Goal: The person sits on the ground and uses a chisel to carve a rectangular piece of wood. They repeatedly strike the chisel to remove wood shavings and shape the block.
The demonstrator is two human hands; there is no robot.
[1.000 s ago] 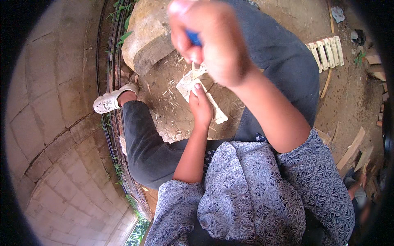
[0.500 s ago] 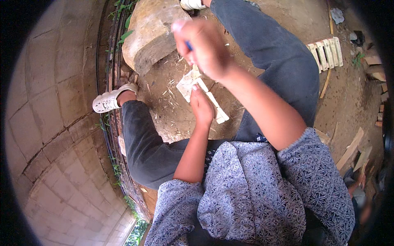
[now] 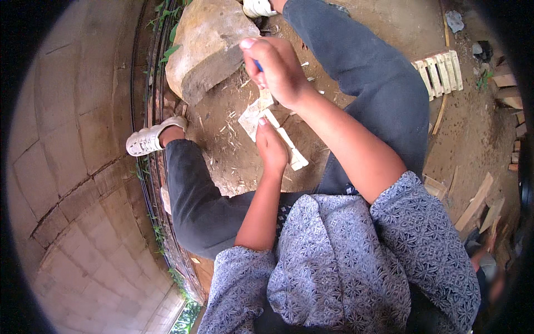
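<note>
One pale slotted wooden piece [image 3: 252, 115] pinched by left hand [image 3: 272, 146] near tan boulder [image 3: 208, 44]; blue-handled tool [image 3: 258, 65] clenched by right hand [image 3: 280, 69]; left thumb [image 3: 263, 125] possibly jabbed by slip.

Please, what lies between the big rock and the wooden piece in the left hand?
In the head view, wood shavings lie scattered on brown ground between the rock and the wooden piece.

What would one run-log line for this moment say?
Left hand: holds pale wood | right hand: closed around something blue | around: large stone ahead, wall left
</note>
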